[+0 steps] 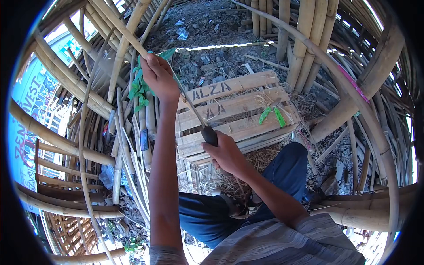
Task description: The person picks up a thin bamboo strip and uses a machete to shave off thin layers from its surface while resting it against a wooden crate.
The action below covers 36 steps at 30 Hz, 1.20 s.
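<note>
My left hand (160, 78) is raised at upper left, its fingers wrapped round a long pale bamboo strip (120, 27) that runs up and away to the left. Lower down, my right hand (226, 154) grips the black handle (210, 136) of a long-bladed knife. The narrow knife blade (197, 114) points up and left toward my left hand, overlapping the line of the strip. Beneath both hands lies a slatted wooden crate (260, 98) lettered ALZA. Two bright green items (279, 117) rest on its right-hand slats.
Bamboo poles (309, 39) stand at upper right, and more bamboo (66, 139) forms a frame at left. A curved pole (324, 57) arches along the right side. Leafy green plants (139, 90) and a dark, phone-like object (144, 139) are left of the crate. Straw and rubble cover the ground.
</note>
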### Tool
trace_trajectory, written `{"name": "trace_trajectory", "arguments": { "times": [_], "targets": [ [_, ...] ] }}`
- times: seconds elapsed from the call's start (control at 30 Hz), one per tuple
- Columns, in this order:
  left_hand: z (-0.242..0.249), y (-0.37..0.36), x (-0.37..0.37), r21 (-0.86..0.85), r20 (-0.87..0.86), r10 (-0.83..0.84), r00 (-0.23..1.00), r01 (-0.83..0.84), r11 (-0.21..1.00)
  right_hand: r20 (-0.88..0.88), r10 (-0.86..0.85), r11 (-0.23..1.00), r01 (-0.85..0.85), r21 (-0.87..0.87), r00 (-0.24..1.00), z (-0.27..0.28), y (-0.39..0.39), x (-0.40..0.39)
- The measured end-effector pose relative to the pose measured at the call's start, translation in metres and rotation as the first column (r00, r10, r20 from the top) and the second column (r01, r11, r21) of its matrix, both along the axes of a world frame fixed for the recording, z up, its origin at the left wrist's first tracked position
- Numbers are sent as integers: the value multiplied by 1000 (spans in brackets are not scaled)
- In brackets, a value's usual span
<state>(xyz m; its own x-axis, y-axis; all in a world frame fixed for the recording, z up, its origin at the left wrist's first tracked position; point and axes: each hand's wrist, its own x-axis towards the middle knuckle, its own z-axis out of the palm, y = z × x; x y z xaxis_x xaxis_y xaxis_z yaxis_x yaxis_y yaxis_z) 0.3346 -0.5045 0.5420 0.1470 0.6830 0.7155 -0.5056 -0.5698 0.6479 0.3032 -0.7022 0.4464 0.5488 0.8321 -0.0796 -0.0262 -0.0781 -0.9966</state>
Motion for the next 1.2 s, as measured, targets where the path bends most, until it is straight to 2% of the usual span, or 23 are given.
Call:
{"name": "trace_trajectory", "arguments": {
  "times": [0.03,0.07,0.13,0.2,0.27,0.33,0.37,0.43,0.5,0.53,0.57,0.6,0.67,0.7,0.8,0.83,0.87,0.9,0.93,0.97,1.1,1.17,1.2],
  "targets": [
    [1,2,2,2,3,1,1000,-1,1000,-84,31,999,-29,25,996,10,-1,4],
    [0,3,3,14,13,-6,1000,6,1000,-85,34,999,-33,23,996,8,2,5],
    [-5,3,3,18,14,-10,1000,10,1000,116,-42,999,38,32,992,-4,7,3],
    [-3,0,7,-19,40,112,993,-111,994,138,-39,999,41,-13,990,-25,11,-2],
    [0,1,4,-15,37,39,999,-39,999,172,-40,998,49,-49,984,-23,11,2],
    [1,2,2,-14,15,-35,999,35,999,28,13,998,-11,-69,1000,0,7,3],
    [1,3,3,-11,15,-23,1000,23,1000,26,11,998,-9,-69,1000,0,9,5],
    [-2,3,3,-24,6,-6,1000,6,1000,154,-71,997,65,42,985,-4,12,2],
    [-4,1,6,78,54,131,990,-135,988,179,-59,997,66,-31,982,-25,17,-3],
    [-3,-1,5,80,55,117,992,-121,989,215,-58,993,78,-88,975,-32,18,-2],
    [-2,0,0,29,40,52,998,-53,998,130,-47,996,56,-66,990,-28,18,-2],
    [0,3,-3,-23,29,-13,1000,14,1000,134,-59,996,68,-61,989,-21,17,0],
    [2,5,-3,0,18,-44,999,44,999,4,-32,999,32,23,999,-11,18,1],
    [2,4,-3,1,20,-34,999,34,999,124,-100,993,91,76,987,-18,23,-1],
    [-4,1,-7,7,-2,-38,999,38,999,139,-113,993,108,44,984,-32,24,-6],
    [-5,2,-4,27,20,6,1000,-6,1000,159,-129,991,123,46,979,-32,25,-5],
    [-3,2,-1,47,48,48,998,-50,998,163,-143,989,136,53,976,-30,26,-3],
    [-2,3,-6,46,38,-63,997,61,997,155,-137,990,130,55,978,-28,27,-1],
    [0,3,-6,48,37,-71,997,69,996,140,-130,991,124,53,982,-27,25,-2],
    [0,4,-6,23,30,-68,997,67,997,131,-86,996,88,-8,988,-16,22,1],
    [2,1,-3,17,40,-33,999,33,999,68,-48,998,51,-39,997,5,22,-1],
    [3,-4,-3,17,21,-26,999,26,1000,244,-139,989,123,78,960,6,23,-3],
    [4,-6,-5,24,7,-19,1000,19,1000,238,-135,990,121,74,962,-5,24,-7]
  ]
}}
